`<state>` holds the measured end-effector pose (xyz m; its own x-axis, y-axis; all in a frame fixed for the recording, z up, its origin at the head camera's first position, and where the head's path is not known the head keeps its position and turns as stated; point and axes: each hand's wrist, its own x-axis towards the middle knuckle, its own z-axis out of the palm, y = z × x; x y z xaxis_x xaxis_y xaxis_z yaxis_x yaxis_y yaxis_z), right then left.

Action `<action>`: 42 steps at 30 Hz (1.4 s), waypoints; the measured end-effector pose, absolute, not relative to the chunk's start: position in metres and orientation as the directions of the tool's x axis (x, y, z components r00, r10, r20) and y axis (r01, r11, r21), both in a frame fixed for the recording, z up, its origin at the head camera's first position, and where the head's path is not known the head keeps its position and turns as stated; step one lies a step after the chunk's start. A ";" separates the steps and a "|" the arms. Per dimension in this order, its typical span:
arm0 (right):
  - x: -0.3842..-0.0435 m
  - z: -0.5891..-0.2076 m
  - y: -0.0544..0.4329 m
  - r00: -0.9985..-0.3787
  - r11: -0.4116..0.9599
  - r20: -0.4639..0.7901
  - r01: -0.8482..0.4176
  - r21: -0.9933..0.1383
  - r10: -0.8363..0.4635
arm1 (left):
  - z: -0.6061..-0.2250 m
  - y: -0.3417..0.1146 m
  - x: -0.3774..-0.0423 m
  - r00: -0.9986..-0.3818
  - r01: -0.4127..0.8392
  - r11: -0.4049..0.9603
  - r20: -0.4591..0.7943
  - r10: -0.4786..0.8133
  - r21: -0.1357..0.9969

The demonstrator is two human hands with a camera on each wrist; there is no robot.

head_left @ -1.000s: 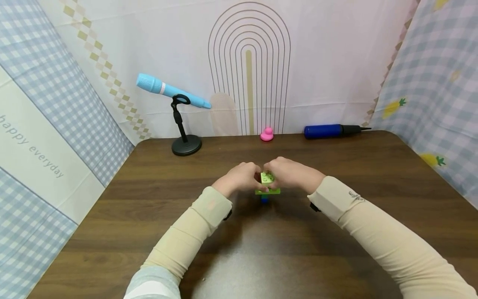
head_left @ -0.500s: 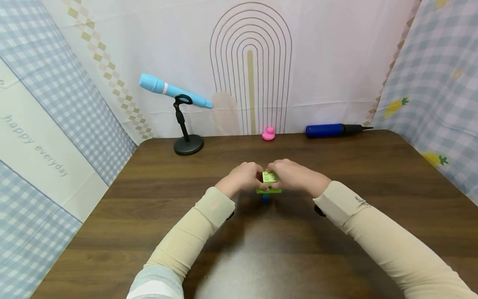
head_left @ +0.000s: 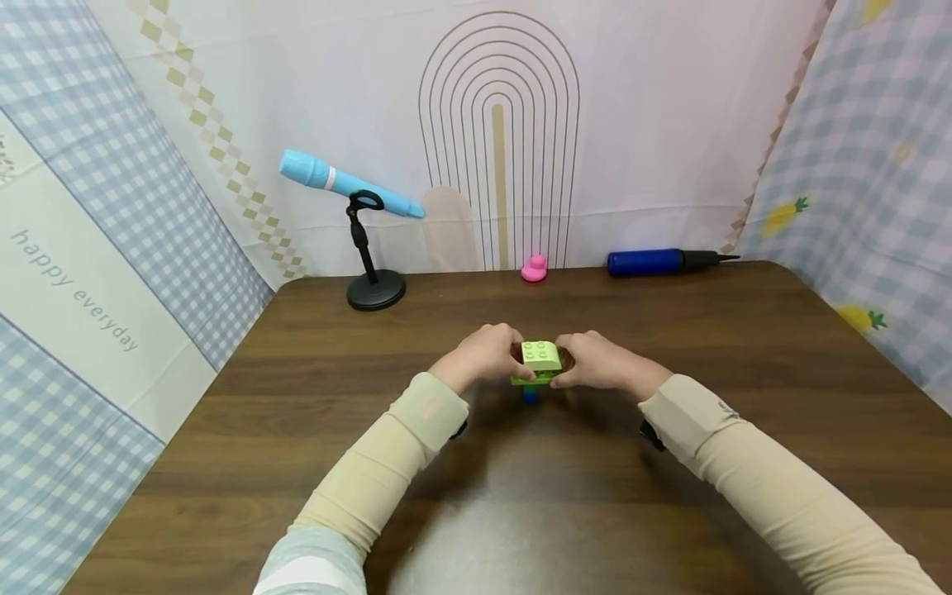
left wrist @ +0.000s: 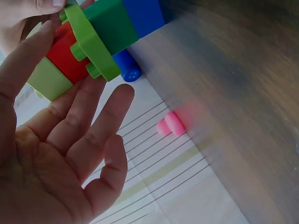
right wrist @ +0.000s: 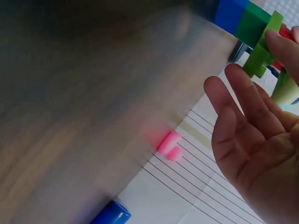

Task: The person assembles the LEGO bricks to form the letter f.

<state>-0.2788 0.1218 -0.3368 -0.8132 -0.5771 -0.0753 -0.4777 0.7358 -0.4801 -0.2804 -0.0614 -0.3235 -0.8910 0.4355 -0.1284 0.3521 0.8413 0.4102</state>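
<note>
A stack of toy building bricks stands over the middle of the table, a light-green brick [head_left: 540, 355] with a curved right end on top. Beneath it in the left wrist view come a red brick [left wrist: 70, 53], a lime-green plate [left wrist: 93, 44], a dark-green brick [left wrist: 112, 23] and a blue brick [left wrist: 142, 16]. My left hand [head_left: 483, 355] pinches the stack from the left, thumb across the red brick's side. On the right, my right hand [head_left: 602, 364] curves loosely around the other end, a gap showing beside the top brick. Its thumb tip overlaps the plate [right wrist: 268, 46].
At the back left, a light-blue microphone [head_left: 357, 186] slants at the clip of a black stand [head_left: 372, 289]. Along the back edge of the wooden table [head_left: 297, 397] sit a pink duck [head_left: 534, 269] and a blue hand pump [head_left: 645, 262]. A printed cloth [head_left: 640, 124] hangs behind.
My right hand has drawn off to the right, uncovering the curved end of the light-green top brick. The left hand keeps its hold and the stack stays about in place.
</note>
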 end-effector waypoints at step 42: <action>-0.282 -0.337 0.146 -0.941 0.593 -0.149 -0.065 -0.802 -0.304 | -0.342 -0.054 -0.286 -0.931 0.223 0.731 -0.083 0.356 0.645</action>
